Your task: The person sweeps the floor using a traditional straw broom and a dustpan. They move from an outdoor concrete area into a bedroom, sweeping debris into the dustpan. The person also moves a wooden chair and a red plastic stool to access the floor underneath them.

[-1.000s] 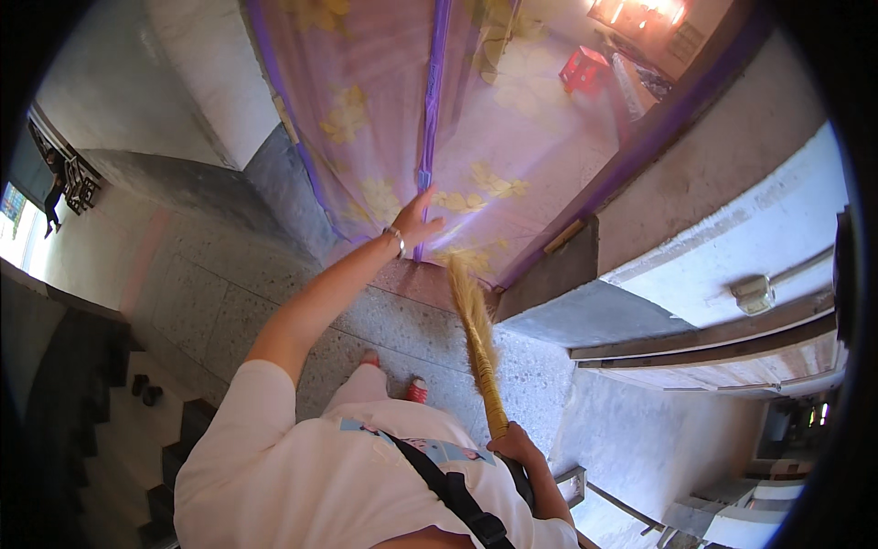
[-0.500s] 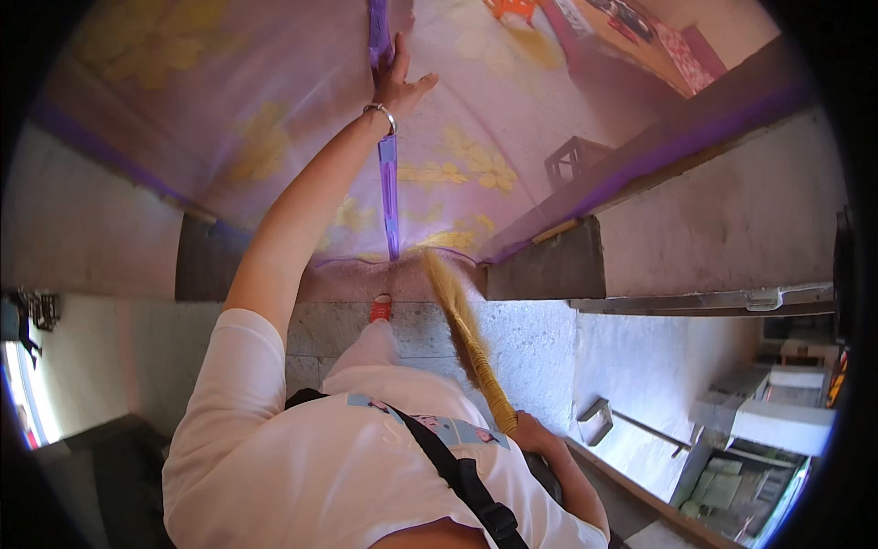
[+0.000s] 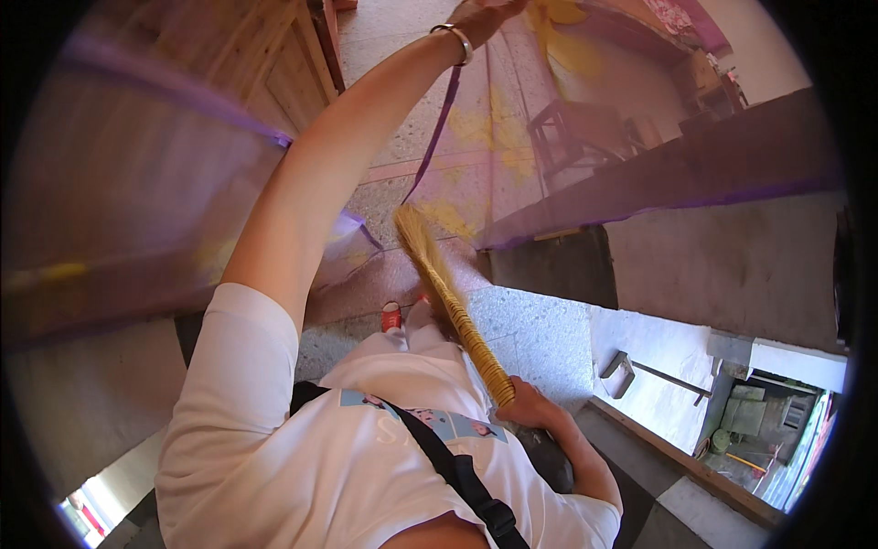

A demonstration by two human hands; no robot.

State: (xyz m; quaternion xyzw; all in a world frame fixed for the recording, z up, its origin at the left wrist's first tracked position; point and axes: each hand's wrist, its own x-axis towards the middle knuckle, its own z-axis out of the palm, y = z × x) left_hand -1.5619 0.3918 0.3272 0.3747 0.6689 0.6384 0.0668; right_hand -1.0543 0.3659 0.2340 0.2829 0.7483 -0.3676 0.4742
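My right hand point(image 3: 529, 405) is closed round the handle of a straw hand broom point(image 3: 462, 325). Its bristles point up and away from me, over the threshold. My left arm stretches far forward. The left hand point(image 3: 483, 18), at the top edge of the view, is at the sheer pink curtain point(image 3: 517, 169) with yellow flowers and a purple-edged opening. Its fingers are partly cut off and blurred, so their hold does not show. Another curtain panel point(image 3: 110, 220) hangs to the left, parted from the right one.
A speckled tiled floor point(image 3: 375, 197) shows through the gap. Beyond the left panel is a wooden door point(image 3: 293, 82); a wooden stool point(image 3: 576, 137) shows through the right one. Walls point(image 3: 722, 238) flank the doorway. A red shoe point(image 3: 391, 317) is on my foot.
My left hand has moved forward and to the right, and the curtain has parted down the middle. I am closer to the doorway; the broom remains in my right hand.
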